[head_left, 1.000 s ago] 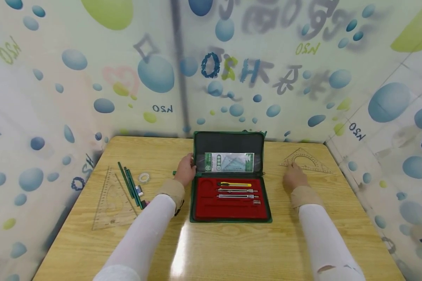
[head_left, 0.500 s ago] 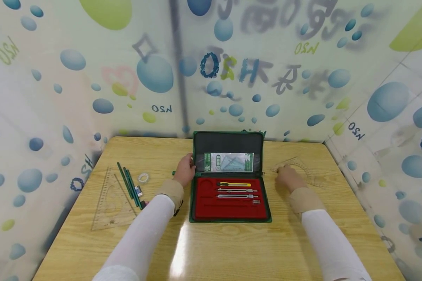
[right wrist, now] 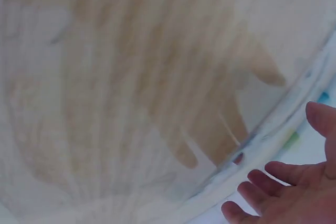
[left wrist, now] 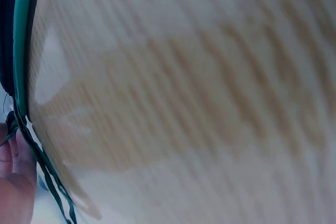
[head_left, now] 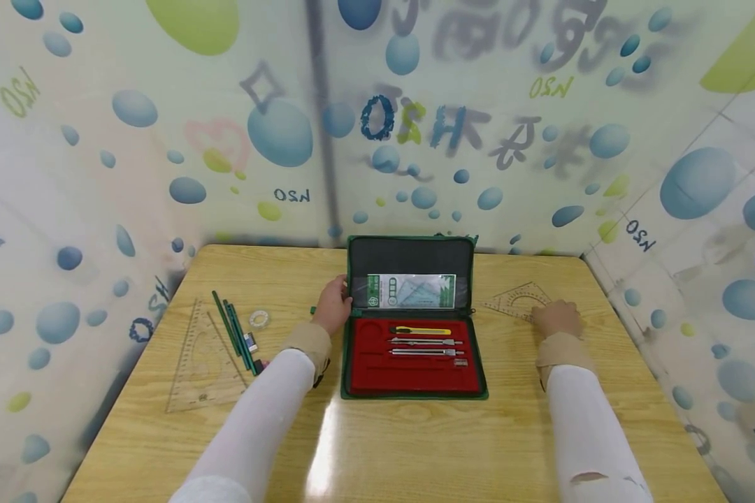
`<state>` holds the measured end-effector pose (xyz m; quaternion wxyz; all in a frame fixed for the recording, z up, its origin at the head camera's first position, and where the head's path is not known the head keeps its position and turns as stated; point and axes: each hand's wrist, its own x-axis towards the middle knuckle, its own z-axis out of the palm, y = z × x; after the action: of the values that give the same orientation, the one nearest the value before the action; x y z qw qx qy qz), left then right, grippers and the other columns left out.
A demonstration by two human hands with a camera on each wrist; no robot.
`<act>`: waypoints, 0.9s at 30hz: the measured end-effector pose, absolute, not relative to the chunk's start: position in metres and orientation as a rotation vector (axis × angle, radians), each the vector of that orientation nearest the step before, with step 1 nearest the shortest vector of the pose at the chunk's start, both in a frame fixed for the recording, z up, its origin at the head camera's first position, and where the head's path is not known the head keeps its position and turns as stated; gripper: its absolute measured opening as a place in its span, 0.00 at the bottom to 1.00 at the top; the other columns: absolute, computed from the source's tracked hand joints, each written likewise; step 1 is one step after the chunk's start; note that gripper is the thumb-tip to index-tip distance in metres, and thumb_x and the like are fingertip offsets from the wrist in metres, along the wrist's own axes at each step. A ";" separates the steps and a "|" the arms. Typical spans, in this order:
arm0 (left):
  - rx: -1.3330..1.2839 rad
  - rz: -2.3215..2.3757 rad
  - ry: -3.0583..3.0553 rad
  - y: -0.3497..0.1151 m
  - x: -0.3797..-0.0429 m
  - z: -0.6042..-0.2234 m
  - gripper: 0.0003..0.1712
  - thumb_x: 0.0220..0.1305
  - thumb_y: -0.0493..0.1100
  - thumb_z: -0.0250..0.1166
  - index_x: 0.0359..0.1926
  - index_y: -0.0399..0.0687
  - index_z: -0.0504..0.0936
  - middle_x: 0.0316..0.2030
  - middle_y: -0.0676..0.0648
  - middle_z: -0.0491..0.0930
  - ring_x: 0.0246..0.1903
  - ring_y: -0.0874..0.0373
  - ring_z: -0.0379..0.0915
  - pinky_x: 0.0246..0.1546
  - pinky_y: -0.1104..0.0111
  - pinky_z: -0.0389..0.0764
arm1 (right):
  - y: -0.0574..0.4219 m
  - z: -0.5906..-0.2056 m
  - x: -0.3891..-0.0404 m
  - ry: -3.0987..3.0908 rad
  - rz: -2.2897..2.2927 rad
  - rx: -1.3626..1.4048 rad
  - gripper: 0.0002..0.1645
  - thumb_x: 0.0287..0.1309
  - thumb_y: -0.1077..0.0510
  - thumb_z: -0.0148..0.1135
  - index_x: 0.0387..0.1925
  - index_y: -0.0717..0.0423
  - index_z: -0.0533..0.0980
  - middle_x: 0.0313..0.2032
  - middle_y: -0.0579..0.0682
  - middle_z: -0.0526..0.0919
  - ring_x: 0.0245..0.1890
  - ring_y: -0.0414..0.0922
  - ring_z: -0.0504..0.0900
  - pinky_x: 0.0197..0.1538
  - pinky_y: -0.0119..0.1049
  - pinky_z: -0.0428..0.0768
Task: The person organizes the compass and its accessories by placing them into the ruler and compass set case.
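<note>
A green zip case [head_left: 409,383] lies open on the wooden table, its lid raised at the back. In its red tray sit a yellow craft knife [head_left: 423,330], two silver drawing instruments [head_left: 426,352] and a small metal sharpener [head_left: 460,362]. My left hand [head_left: 332,305] grips the lid's left edge; in the left wrist view its fingers [left wrist: 23,161] close around a green strap there. To the right of the case lies a clear set square [head_left: 503,302]. My right hand [head_left: 556,319] covers that set square's right part. The right wrist view shows its fingers [right wrist: 283,171] spread and relaxed.
At the table's left lie another clear set square [head_left: 203,399], several dark green pencils [head_left: 226,325], a white ring [head_left: 259,318] and a small eraser [head_left: 250,341]. Patterned walls [head_left: 277,216] stand close behind the table and at both sides.
The right set square has slid a little left, toward the case. My right hand went left with it, then moved right to its right end. My left hand has stayed at the lid.
</note>
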<state>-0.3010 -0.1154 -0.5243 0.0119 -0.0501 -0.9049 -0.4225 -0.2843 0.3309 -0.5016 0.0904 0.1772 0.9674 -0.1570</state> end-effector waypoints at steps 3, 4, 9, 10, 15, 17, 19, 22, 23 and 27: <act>-0.163 -1.319 -2.807 -0.116 -0.301 -0.525 0.27 0.63 0.30 0.56 0.63 0.34 0.62 0.46 0.35 0.72 0.45 0.44 0.71 0.46 0.55 0.73 | 0.336 -0.507 -0.282 2.835 -0.440 0.551 0.40 0.64 0.45 0.40 0.54 0.83 0.63 0.50 0.80 0.61 0.50 0.72 0.65 0.47 0.61 0.70; -0.170 -1.313 -2.806 -0.116 -0.301 -0.526 0.27 0.63 0.30 0.56 0.63 0.34 0.63 0.46 0.35 0.72 0.44 0.44 0.71 0.46 0.55 0.74 | 0.337 -0.509 -0.282 2.832 -0.434 0.561 0.40 0.65 0.44 0.40 0.54 0.83 0.63 0.50 0.79 0.61 0.50 0.71 0.65 0.46 0.61 0.70; -0.188 -1.297 -2.799 -0.117 -0.302 -0.529 0.27 0.63 0.30 0.57 0.62 0.33 0.63 0.45 0.35 0.72 0.44 0.45 0.71 0.45 0.56 0.74 | 0.340 -0.513 -0.280 2.856 -0.415 0.600 0.41 0.63 0.43 0.42 0.51 0.83 0.65 0.46 0.76 0.62 0.48 0.70 0.66 0.44 0.61 0.69; -0.184 -1.300 -2.799 -0.117 -0.303 -0.529 0.27 0.63 0.30 0.57 0.63 0.34 0.63 0.45 0.35 0.72 0.44 0.45 0.71 0.45 0.56 0.74 | 0.340 -0.512 -0.280 2.861 -0.408 0.601 0.41 0.63 0.43 0.43 0.50 0.83 0.66 0.45 0.76 0.63 0.47 0.70 0.66 0.44 0.60 0.69; -0.170 -1.311 -2.805 -0.117 -0.303 -0.530 0.27 0.64 0.31 0.56 0.63 0.35 0.63 0.46 0.36 0.72 0.44 0.45 0.71 0.45 0.56 0.74 | 0.336 -0.500 -0.277 2.843 -0.436 0.647 0.41 0.60 0.44 0.47 0.48 0.85 0.67 0.44 0.78 0.63 0.47 0.70 0.65 0.43 0.59 0.70; -0.173 -1.314 -2.804 -0.118 -0.304 -0.530 0.27 0.64 0.31 0.56 0.63 0.35 0.63 0.45 0.36 0.72 0.44 0.45 0.71 0.45 0.56 0.74 | 0.334 -0.495 -0.274 2.824 -0.460 0.685 0.41 0.60 0.45 0.47 0.48 0.86 0.66 0.45 0.80 0.63 0.48 0.70 0.64 0.44 0.59 0.70; -0.176 -1.317 -2.799 -0.118 -0.304 -0.531 0.27 0.63 0.31 0.56 0.63 0.35 0.63 0.45 0.36 0.72 0.44 0.45 0.71 0.45 0.56 0.74 | 0.332 -0.491 -0.270 2.800 -0.502 0.751 0.41 0.59 0.46 0.45 0.49 0.87 0.65 0.48 0.81 0.62 0.50 0.70 0.63 0.47 0.58 0.70; -0.180 -1.317 -2.800 -0.118 -0.305 -0.532 0.26 0.63 0.31 0.56 0.63 0.36 0.63 0.44 0.36 0.73 0.43 0.46 0.72 0.45 0.57 0.74 | 0.333 -0.490 -0.268 2.756 -0.548 0.837 0.39 0.58 0.49 0.43 0.51 0.87 0.63 0.51 0.81 0.60 0.53 0.70 0.61 0.51 0.58 0.68; -0.179 -1.319 -2.801 -0.118 -0.305 -0.532 0.26 0.63 0.31 0.56 0.63 0.36 0.63 0.44 0.36 0.73 0.43 0.46 0.72 0.45 0.57 0.74 | 0.334 -0.490 -0.268 2.731 -0.565 0.862 0.38 0.58 0.50 0.44 0.52 0.86 0.62 0.52 0.82 0.60 0.55 0.70 0.60 0.52 0.58 0.67; -0.174 -1.330 -2.805 -0.118 -0.305 -0.532 0.26 0.64 0.31 0.56 0.62 0.36 0.64 0.45 0.37 0.73 0.44 0.46 0.72 0.45 0.56 0.74 | 0.342 -0.487 -0.270 2.659 -0.544 0.820 0.36 0.56 0.52 0.43 0.54 0.83 0.62 0.54 0.82 0.59 0.56 0.72 0.59 0.54 0.59 0.65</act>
<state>-0.3046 -0.1182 -0.5317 0.0163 -0.0558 -0.9020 -0.4278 -0.2705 0.3417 -0.4869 0.1526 0.2859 0.9268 -0.1895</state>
